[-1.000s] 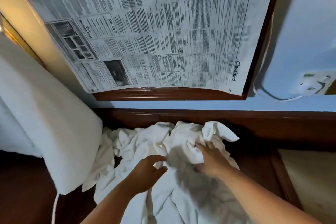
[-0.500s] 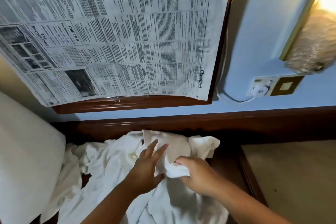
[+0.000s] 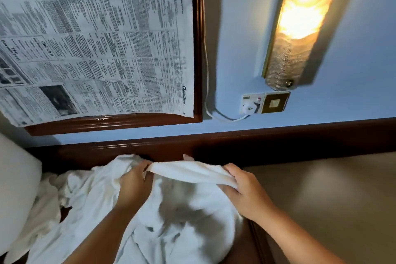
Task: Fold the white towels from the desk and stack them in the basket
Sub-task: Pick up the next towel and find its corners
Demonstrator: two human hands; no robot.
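Observation:
A heap of crumpled white towels (image 3: 85, 195) lies on the dark wooden desk (image 3: 255, 240) against the wall. One white towel (image 3: 188, 171) is lifted off the heap, its top edge stretched between my hands. My left hand (image 3: 134, 184) grips the left end of that edge. At the right end, my right hand (image 3: 244, 193) pinches the edge. The rest of the towel hangs down over the heap. No basket is in view.
A large white cushion (image 3: 15, 188) stands at the left edge. A framed mirror covered with newspaper (image 3: 96, 49) hangs above the desk. A lit wall lamp (image 3: 300, 23) and a socket with a plug (image 3: 249, 106) are on the blue wall. A beige surface (image 3: 332, 199) lies at the right.
The view has swung right. Both hands have taken hold of one towel's edge, pulled it taut between them and lifted it off the heap.

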